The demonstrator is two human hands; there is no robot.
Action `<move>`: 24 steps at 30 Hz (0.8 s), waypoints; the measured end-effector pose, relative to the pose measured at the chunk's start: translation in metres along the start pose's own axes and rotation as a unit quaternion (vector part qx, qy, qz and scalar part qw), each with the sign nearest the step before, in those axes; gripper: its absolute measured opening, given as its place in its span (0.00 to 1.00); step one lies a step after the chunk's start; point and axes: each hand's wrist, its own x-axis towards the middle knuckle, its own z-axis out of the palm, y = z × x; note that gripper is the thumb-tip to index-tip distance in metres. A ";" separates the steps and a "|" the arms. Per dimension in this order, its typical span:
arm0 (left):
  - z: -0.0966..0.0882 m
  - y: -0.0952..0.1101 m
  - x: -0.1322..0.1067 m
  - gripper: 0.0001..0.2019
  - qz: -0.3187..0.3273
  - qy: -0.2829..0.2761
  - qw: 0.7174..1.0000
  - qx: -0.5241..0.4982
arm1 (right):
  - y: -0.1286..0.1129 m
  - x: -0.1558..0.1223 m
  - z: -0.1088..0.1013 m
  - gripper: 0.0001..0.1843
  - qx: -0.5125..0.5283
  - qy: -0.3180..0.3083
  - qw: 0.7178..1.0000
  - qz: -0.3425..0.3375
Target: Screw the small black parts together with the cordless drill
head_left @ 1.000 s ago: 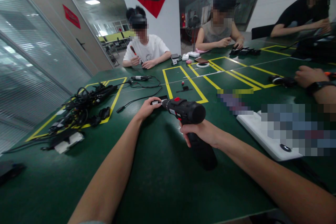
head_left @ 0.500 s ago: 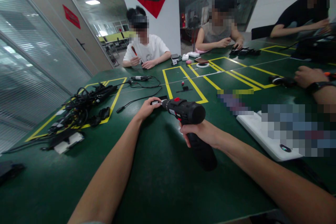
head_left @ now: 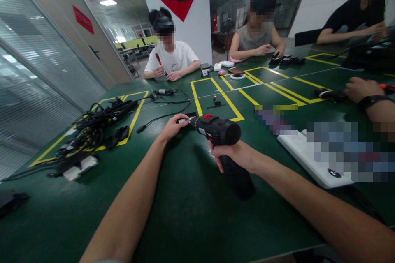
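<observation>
While the green tabletop [head_left: 185, 205] spread between the forearms [head_left: 131, 189] toward its near edge, a black drill [head_left: 216, 128] pointed left.
The right hand [head_left: 233, 154], angled inward, clamped its fingers around the handle; the left hand [head_left: 173, 127] pinched a small part [head_left: 182, 121] at the tip.

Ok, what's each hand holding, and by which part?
Right hand: the drill, by its handle. Left hand: fingers at a small dark part by the drill's tip; grip can't be told.

Green table [head_left: 173, 213]: yellow tape [head_left: 232, 106], tangled black cables [head_left: 101, 120], white device [head_left: 304, 158], 1 white ring [head_left: 237, 77].
</observation>
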 end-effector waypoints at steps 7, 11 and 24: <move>-0.001 -0.001 -0.001 0.21 0.000 -0.002 1.000 0.004 | -0.006 -0.002 0.002 0.09 -0.002 0.003 1.000 0.011; 0.000 -0.002 -0.001 0.31 0.006 -0.002 1.000 -0.030 | -0.012 -0.005 0.003 0.14 -0.002 0.016 0.999 0.031; -0.001 -0.004 0.001 0.28 -0.022 0.020 1.000 -0.004 | -0.014 -0.005 0.008 0.04 -0.096 0.091 0.991 -0.013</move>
